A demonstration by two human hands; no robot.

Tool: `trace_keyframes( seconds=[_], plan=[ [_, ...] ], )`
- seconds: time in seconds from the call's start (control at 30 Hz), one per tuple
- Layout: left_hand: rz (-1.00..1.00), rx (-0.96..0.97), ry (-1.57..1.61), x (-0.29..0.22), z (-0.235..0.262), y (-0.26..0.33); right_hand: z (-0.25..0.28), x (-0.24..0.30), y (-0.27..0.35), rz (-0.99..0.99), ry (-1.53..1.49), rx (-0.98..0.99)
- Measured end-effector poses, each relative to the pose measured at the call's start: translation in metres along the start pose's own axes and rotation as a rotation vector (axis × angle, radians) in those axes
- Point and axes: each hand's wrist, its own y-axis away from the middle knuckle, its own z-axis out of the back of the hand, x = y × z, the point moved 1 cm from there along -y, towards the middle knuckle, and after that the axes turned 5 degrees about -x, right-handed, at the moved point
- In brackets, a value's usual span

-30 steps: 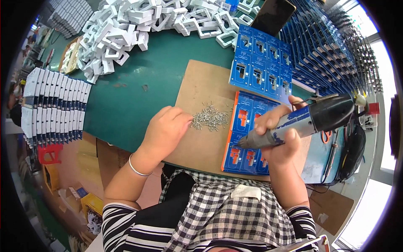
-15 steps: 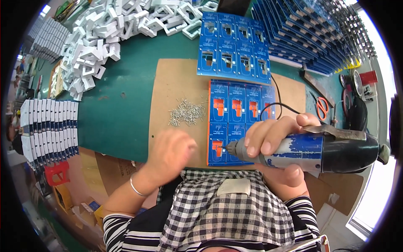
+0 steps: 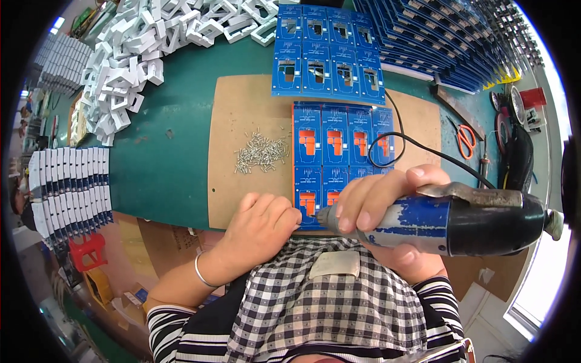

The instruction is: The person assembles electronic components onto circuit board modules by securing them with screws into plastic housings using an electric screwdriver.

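Note:
My right hand (image 3: 387, 212) is wrapped round an electric screwdriver (image 3: 417, 227) with a worn blue and grey body and a black rear end. Its nose points left, over the near-left part of a blue circuit board panel (image 3: 308, 166) with orange showing through its cutouts. Beside that panel's near-left corner is my left hand (image 3: 266, 219), its fingers curled together; whatever they may hold is hidden. A loose pile of small silver screws (image 3: 261, 152) lies just beyond my left hand, on a brown board (image 3: 227, 130).
Another blue panel (image 3: 327, 72) lies behind the first, and more stacked panels (image 3: 448, 42) rise at the far right. White plastic frames (image 3: 130, 66) are heaped at the far left. Rows of white assembled pieces (image 3: 69, 190) stand left. Orange-handled scissors (image 3: 466, 142) and a black cable (image 3: 442, 158) are on the right.
My left hand has moved right, up to the panel's near-left corner, and its fingers have curled in. The screwdriver has shifted slightly left in the picture. The whole view has shifted a little.

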Motion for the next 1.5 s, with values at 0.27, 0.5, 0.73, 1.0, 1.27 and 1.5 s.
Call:
trace_keyframes(
  seconds=[0.27, 0.5, 0.73, 1.0, 1.27, 1.5],
  plan=[
    [-0.047, -0.035, -0.037, 0.0, -0.005, 0.0, -0.021, 0.0, 0.006, 0.085, 0.039, -0.043],
    [-0.052, 0.007, -0.053, 0.003, -0.003, -0.001, -0.02, 0.0, 0.005, 0.117, 0.04, -0.009],
    [-0.093, 0.041, -0.11, -0.004, 0.003, -0.01, -0.02, 0.001, 0.008, 0.126, 0.029, -0.022],
    [-0.028, -0.124, 0.103, 0.008, -0.014, 0.009, -0.023, -0.006, 0.011, 0.054, 0.096, 0.103],
    [-0.016, -0.191, 0.161, 0.01, -0.017, 0.01, -0.032, -0.001, 0.009, -0.077, 0.166, 0.105],
    [0.018, -0.22, 0.181, 0.013, -0.016, 0.015, -0.039, -0.012, 0.005, 0.011, 0.19, 0.163]
  ],
)
